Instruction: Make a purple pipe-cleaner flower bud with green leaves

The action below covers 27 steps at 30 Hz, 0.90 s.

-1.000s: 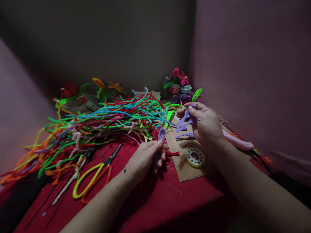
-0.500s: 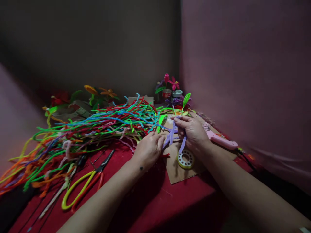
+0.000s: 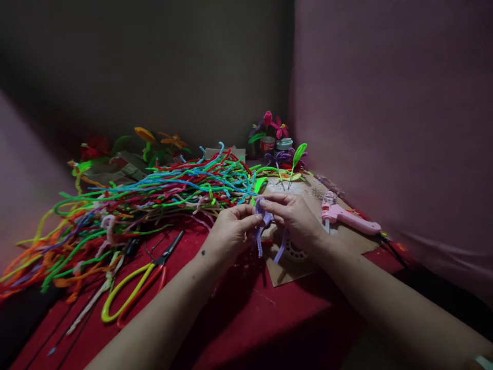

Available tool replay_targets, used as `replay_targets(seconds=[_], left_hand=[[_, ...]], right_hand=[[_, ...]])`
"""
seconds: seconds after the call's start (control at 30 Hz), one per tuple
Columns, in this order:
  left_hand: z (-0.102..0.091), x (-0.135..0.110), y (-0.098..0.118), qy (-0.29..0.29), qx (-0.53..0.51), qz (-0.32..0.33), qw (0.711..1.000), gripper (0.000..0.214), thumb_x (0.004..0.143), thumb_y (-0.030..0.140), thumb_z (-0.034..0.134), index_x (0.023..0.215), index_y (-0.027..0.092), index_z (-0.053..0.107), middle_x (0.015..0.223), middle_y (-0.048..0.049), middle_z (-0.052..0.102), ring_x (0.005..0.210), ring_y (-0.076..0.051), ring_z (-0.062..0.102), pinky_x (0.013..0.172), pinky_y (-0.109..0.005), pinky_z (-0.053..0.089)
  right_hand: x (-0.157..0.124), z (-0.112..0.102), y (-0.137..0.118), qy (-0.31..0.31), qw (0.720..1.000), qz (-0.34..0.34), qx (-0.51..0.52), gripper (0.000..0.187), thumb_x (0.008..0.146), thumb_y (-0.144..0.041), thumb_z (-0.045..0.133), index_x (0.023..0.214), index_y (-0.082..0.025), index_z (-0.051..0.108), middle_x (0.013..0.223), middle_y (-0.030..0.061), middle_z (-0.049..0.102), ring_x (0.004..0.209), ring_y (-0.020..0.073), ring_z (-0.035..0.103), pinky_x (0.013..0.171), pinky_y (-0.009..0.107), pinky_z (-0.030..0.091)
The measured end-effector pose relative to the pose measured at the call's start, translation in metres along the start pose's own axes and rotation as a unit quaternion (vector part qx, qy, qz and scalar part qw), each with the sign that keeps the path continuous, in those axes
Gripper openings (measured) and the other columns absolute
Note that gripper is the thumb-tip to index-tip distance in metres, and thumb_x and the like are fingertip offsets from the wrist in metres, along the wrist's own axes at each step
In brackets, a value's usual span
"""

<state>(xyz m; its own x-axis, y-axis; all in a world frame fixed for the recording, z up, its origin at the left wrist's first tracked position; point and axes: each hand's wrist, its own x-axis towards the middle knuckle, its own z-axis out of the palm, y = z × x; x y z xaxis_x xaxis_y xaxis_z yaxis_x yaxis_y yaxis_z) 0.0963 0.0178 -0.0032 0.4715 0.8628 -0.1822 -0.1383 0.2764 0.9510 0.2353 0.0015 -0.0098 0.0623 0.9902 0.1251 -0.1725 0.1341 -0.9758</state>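
My left hand (image 3: 231, 232) and my right hand (image 3: 296, 218) meet above the red table (image 3: 246, 313), both pinching the same bundle of purple pipe cleaners (image 3: 261, 232). The bundle's loose ends hang down between the hands, over the near edge of a cardboard sheet (image 3: 346, 239). A roll of tape (image 3: 293, 253) lies on the cardboard, partly hidden under my right hand. A big heap of coloured pipe cleaners (image 3: 154, 198) spreads to the left of my left hand.
Yellow-and-red handled scissors (image 3: 142, 280) lie left of my left forearm. A pink glue gun (image 3: 348, 216) rests on the cardboard at right. Pipe-cleaner flowers and small jars (image 3: 275, 139) stand in the back corner. Walls close in behind and on the right.
My right hand came down and toward me with the purple pieces, and my left hand rose to join it. Both now pinch one purple bundle together.
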Motion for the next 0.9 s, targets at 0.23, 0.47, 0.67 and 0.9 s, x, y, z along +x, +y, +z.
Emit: replay_targets(seconds=[0.23, 0.47, 0.67, 0.9], left_hand=[[-0.013, -0.01, -0.002, 0.051, 0.003, -0.013, 0.999, 0.019, 0.062, 0.023, 0.073, 0.075, 0.013, 0.062, 0.057, 0.0023, 0.057, 0.037, -0.002, 0.041, 0.038, -0.015, 0.033], [-0.016, -0.006, -0.003, 0.069, -0.002, -0.003, 0.998, 0.017, 0.063, 0.019, 0.072, 0.076, 0.013, 0.061, 0.059, 0.0015, 0.056, 0.042, -0.003, 0.046, 0.039, -0.013, 0.032], [-0.016, -0.008, -0.003, 0.056, -0.002, 0.006, 0.998, 0.017, 0.063, 0.019, 0.071, 0.075, 0.013, 0.061, 0.06, 0.0001, 0.057, 0.041, -0.003, 0.046, 0.039, -0.013, 0.031], [-0.023, -0.009, -0.007, 0.073, -0.004, 0.03, 0.997, 0.024, 0.058, 0.023, 0.075, 0.07, 0.013, 0.057, 0.045, 0.0071, 0.044, 0.033, -0.001, 0.031, 0.034, -0.014, 0.021]], right_hand=[[-0.014, -0.033, -0.014, 0.184, 0.885, -0.251, -0.346, 0.025, 0.079, -0.03, 0.056, 0.096, -0.015, 0.066, 0.098, 0.009, 0.058, 0.094, 0.0204, 0.054, 0.082, 0.036, 0.044], [-0.07, -0.12, 0.006, 0.224, 0.664, -0.104, -0.706, 0.042, 0.071, -0.009, 0.044, 0.111, -0.003, 0.056, 0.102, 0.019, 0.058, 0.095, 0.0301, 0.049, 0.085, 0.044, 0.041], [-0.066, -0.135, 0.009, 0.158, 0.651, -0.02, -0.743, 0.055, 0.071, -0.008, 0.042, 0.125, -0.003, 0.044, 0.109, 0.0189, 0.053, 0.1, 0.0271, 0.049, 0.085, 0.036, 0.039], [-0.054, -0.132, 0.007, 0.163, 0.641, -0.02, -0.749, 0.033, 0.076, -0.013, 0.044, 0.107, -0.015, 0.056, 0.092, 0.0103, 0.054, 0.08, 0.0217, 0.051, 0.062, 0.029, 0.037]])
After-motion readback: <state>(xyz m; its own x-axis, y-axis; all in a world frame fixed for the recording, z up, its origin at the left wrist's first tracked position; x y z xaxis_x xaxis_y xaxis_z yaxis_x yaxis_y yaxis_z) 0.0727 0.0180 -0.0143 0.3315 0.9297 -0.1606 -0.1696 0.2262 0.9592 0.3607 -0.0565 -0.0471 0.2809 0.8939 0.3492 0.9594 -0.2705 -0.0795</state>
